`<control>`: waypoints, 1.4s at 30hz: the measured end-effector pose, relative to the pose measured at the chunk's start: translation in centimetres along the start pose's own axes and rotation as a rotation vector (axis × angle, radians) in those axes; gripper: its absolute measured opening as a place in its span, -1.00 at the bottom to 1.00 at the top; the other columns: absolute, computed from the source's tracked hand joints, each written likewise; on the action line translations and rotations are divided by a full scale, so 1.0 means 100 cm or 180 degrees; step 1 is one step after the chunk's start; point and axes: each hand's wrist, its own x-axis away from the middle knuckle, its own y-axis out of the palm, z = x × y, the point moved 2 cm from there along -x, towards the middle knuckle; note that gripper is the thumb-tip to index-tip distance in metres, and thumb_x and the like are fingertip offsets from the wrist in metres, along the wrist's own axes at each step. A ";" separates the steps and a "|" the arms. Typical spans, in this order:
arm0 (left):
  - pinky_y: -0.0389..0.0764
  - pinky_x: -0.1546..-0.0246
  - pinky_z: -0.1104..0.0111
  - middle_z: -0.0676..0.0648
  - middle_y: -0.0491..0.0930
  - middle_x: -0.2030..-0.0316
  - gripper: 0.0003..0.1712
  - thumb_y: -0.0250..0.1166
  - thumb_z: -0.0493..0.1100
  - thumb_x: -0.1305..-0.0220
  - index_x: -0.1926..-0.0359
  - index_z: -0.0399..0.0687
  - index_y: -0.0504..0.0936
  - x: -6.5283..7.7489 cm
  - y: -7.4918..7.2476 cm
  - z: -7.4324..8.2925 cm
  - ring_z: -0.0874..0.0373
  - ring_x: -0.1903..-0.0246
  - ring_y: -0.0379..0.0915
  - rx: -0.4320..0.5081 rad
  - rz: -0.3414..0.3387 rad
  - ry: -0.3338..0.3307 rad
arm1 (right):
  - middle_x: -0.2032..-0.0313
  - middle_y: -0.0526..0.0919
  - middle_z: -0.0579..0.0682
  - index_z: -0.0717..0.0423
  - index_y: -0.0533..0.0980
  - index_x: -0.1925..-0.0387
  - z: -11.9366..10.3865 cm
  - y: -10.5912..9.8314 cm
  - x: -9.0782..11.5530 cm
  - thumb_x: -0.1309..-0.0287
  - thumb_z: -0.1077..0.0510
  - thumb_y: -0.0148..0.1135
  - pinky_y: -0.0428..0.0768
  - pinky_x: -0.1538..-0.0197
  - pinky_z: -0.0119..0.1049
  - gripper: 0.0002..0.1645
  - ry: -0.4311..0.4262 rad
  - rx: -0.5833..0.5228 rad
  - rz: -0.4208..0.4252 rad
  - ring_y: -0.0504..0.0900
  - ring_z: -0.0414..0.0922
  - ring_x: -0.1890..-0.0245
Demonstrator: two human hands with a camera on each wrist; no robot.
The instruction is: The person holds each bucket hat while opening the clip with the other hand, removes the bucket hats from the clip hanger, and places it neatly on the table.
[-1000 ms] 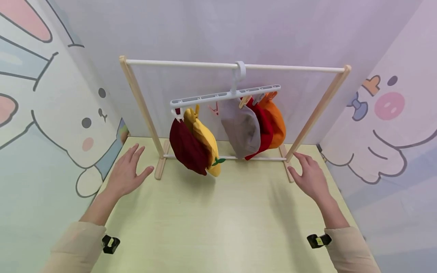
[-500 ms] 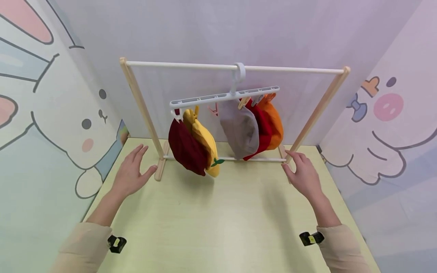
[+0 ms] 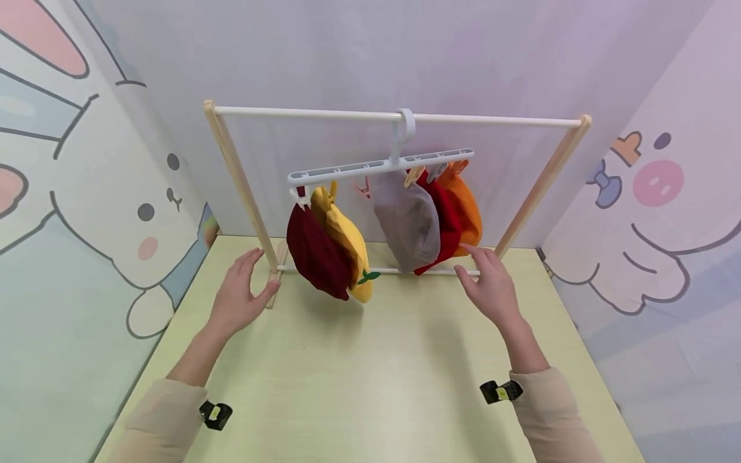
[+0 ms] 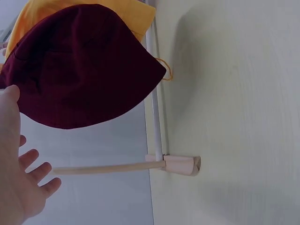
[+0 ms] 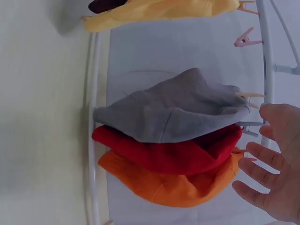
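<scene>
A white hanger (image 3: 347, 171) bears several bucket hats held by clips. The maroon hat (image 3: 317, 254) and a yellow hat (image 3: 350, 241) with a green leaf hang on its left side. To the right are a grey hat (image 3: 408, 222), a red hat (image 3: 447, 222) and an orange hat (image 3: 467, 209). My left hand (image 3: 238, 296), fingers spread, is nearest the maroon hat (image 4: 89, 70); its thumb overlaps the brim in the left wrist view. My right hand (image 3: 489, 283) is nearest the orange hat, fingers extended and holding nothing.
A rack with a white top rod (image 3: 289, 112) and wooden posts (image 3: 240, 180) stands at the back of the pale table (image 3: 359, 386). An unused pink clip (image 3: 363, 187) hangs mid-hanger. Curtains with cartoon animals surround the table on three sides.
Both hands have moved inward, the left to the right and the right to the left, bringing them closer to the hats. The hats hang much as before.
</scene>
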 end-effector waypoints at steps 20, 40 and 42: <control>0.27 -0.10 -0.10 -0.20 0.24 -0.25 -0.19 0.31 -0.01 -0.07 -0.29 -0.16 0.21 -0.006 0.010 0.049 -0.16 -0.24 0.15 0.0312 0.0167 0.0040 | 0.07 0.55 0.13 0.08 0.45 -0.09 -0.042 0.020 -0.031 -0.06 0.09 0.27 0.48 0.22 -0.11 -0.49 -0.0372 -0.0124 0.0015 0.52 0.01 0.22; 0.35 -0.07 0.00 -0.17 0.27 -0.21 -0.20 0.29 0.03 -0.08 -0.29 -0.11 0.21 -0.023 0.031 0.077 -0.07 -0.17 0.24 0.0495 0.0491 -0.0391 | 0.03 0.52 0.06 0.05 0.43 -0.11 -0.083 0.039 -0.045 -0.07 0.08 0.26 0.52 0.06 -0.15 -0.47 -0.0591 -0.0294 -0.0159 0.49 -0.04 0.05; 0.37 -0.06 0.01 -0.18 0.27 -0.20 -0.18 0.30 0.05 -0.06 -0.30 -0.11 0.20 -0.025 0.032 0.081 -0.07 -0.16 0.25 0.0496 0.0494 -0.0420 | 0.02 0.52 0.06 0.05 0.42 -0.12 -0.088 0.040 -0.048 -0.08 0.07 0.25 0.52 0.05 -0.15 -0.47 -0.0600 -0.0275 -0.0202 0.49 -0.03 0.04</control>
